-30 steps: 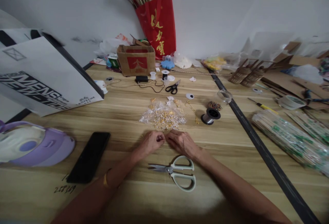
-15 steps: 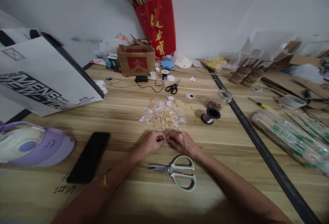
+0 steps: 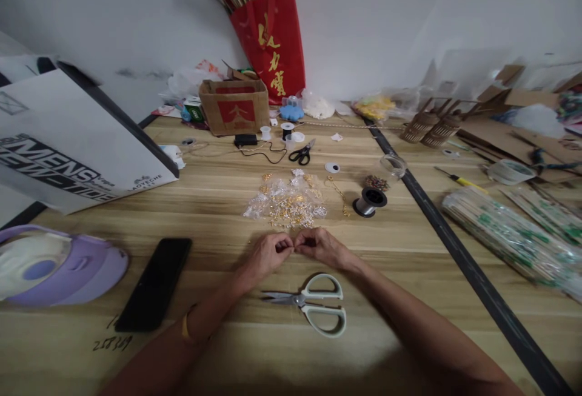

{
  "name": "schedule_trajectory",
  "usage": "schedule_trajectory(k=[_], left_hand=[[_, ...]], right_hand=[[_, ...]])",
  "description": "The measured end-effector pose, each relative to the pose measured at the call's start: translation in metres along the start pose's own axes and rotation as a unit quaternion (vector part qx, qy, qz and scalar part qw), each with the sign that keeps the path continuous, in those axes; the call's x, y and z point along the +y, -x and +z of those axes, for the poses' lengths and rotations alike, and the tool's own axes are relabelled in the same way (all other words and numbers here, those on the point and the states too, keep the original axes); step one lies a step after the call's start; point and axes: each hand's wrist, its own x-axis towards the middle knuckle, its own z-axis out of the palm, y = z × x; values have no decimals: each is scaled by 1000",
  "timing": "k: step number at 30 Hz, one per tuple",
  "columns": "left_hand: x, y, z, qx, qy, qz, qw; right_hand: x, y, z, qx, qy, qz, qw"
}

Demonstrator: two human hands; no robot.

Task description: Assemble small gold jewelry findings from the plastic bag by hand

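Leftmost on the tabletop (image 3: 218, 347), a purple sun visor (image 3: 93, 265) sits beside a black phone (image 3: 154, 284). Next, the left hand (image 3: 269, 255) curls with thumb and fingertips pinched together; whatever it may grip is too small to tell. Just beyond both hands lies a pile of small gold and silver pieces (image 3: 293, 205) among clear bags, with pale-handled scissors (image 3: 297, 300) on the near side. The right hand (image 3: 322, 247) pinches likewise, its fingertips close to the left's. Farther right stand a gold chain (image 3: 337, 191) lying flat and a dark spool (image 3: 370, 201).
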Motion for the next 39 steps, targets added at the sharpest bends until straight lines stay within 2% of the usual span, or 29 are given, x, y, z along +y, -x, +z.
schedule_trajectory(k=[8,16,22,33,39], left_hand=[[0,2,4,6,-2,-6,1000],[6,1,2,-4,42,-31,999],[4,0,1,0,69,-38,997],[-4,-5,-6,-36,159,-61,985],[1,-4,-6,-20,159,-81,984]], right_hand=[[-7,-1,-5,-17,-88,21,996],[-10,0,-6,-15,-117,27,993],[-10,0,-8,-17,-89,9,996],[-5,0,-9,12,17,-34,999],[-7,0,-10,11,35,-49,998]])
